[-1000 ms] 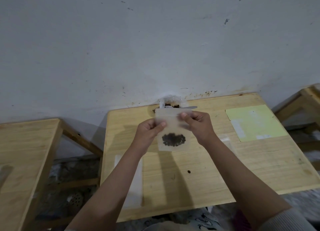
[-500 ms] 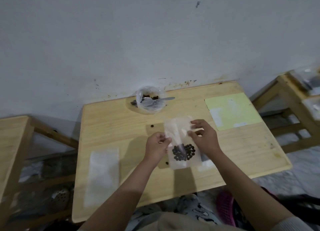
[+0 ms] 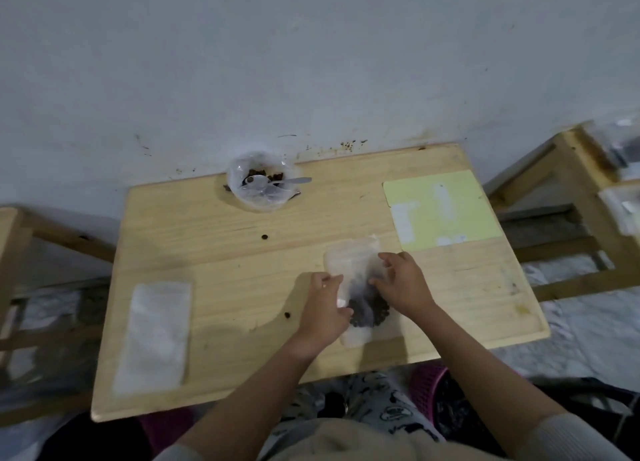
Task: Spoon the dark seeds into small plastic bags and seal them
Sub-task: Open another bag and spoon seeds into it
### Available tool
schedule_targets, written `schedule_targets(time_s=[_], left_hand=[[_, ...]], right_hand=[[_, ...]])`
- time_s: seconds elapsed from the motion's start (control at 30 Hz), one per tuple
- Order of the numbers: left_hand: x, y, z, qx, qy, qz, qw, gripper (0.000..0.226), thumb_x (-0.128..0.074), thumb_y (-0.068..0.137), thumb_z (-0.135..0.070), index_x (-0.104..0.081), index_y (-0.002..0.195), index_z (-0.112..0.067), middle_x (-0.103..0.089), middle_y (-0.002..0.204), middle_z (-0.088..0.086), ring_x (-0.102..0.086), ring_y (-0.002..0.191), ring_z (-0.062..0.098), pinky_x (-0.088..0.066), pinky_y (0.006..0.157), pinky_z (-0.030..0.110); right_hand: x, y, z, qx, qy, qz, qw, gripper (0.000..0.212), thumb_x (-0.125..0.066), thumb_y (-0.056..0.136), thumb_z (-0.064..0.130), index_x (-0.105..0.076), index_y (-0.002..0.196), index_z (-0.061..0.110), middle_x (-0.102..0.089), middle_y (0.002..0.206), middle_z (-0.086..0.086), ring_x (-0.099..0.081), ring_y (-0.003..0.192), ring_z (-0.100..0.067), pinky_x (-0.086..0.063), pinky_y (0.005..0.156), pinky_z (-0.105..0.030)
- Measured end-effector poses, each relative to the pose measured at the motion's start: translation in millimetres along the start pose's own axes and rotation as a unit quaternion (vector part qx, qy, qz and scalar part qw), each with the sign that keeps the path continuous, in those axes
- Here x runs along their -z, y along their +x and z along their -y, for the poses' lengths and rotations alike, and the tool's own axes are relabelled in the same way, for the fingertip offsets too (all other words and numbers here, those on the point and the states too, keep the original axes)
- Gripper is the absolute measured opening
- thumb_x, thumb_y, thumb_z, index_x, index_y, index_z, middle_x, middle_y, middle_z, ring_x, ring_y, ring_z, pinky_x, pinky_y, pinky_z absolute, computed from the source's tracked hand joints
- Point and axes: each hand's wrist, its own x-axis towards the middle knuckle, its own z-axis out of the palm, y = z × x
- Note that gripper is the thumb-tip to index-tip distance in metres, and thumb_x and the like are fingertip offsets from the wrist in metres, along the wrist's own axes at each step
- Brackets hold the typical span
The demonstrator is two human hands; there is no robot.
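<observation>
Down from the air onto the wooden table point(image 3: 214, 252), the small bag point(image 3: 353, 273) of dark seeds point(image 3: 369, 310) is lying at lower centre, left hand point(image 3: 323, 308) pinching its edge, right hand point(image 3: 401, 284) pressing with spread fingers, while the seed bowl point(image 3: 258, 185) and spoon point(image 3: 277, 182) are sitting upper centre.

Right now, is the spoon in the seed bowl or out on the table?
In the bowl: the spoon lies with its scoop inside and its handle over the right rim.
</observation>
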Motion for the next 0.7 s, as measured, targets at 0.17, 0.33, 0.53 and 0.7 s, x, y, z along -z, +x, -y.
schedule_targets(time_s=[0.17, 0.33, 0.53, 0.7], left_hand=[[0.3, 4.3, -0.3, 0.003, 0.008, -0.01, 1.0, 0.064, -0.069, 0.084, -0.022, -0.04, 0.141, -0.015, -0.02, 0.141, 0.006, -0.047, 0.116, 0.023, -0.041, 0.093, 0.02], [5.1, 4.8, -5.8, 0.02, -0.021, -0.022, 0.999, 0.061, -0.065, 0.087, -0.024, -0.039, 0.142, -0.02, -0.023, 0.14, 0.004, -0.05, 0.108, 0.017, -0.046, 0.096, 0.029], [32.6, -2.0, 3.0, 0.016, -0.053, -0.082, 0.995, 0.05, -0.062, 0.089, -0.025, -0.045, 0.136, -0.022, -0.03, 0.135, -0.001, -0.055, 0.103, 0.014, -0.044, 0.093, 0.022], [82.7, -26.1, 51.0, 0.032, -0.1, -0.165, 0.981, 0.044, -0.064, 0.086, -0.021, -0.054, 0.128, -0.014, -0.038, 0.123, 0.002, -0.053, 0.115, 0.023, -0.044, 0.102, 0.032]], right_hand=[[4.2, 8.7, -2.3, 0.014, -0.004, 0.013, 1.0, 0.059, -0.071, 0.081, 0.025, -0.049, 0.134, 0.011, -0.042, 0.11, -0.006, -0.053, 0.091, -0.022, -0.044, 0.089, -0.029], [6.7, 12.1, -2.3, 0.007, -0.011, 0.018, 1.0, 0.058, -0.072, 0.08, 0.025, -0.05, 0.132, 0.013, -0.043, 0.113, -0.01, -0.053, 0.099, -0.025, -0.045, 0.095, -0.034], [-0.5, 10.4, 34.0, 0.054, -0.019, -0.07, 0.996, 0.04, -0.066, 0.083, 0.021, -0.059, 0.121, 0.013, -0.047, 0.116, -0.013, -0.046, 0.112, -0.03, -0.044, 0.088, -0.037], [-54.5, 9.5, 100.0, 0.155, 0.045, -0.038, 0.986, 0.028, -0.064, 0.082, 0.016, -0.065, 0.108, 0.006, -0.056, 0.103, -0.013, -0.058, 0.094, -0.03, -0.047, 0.079, -0.032]])
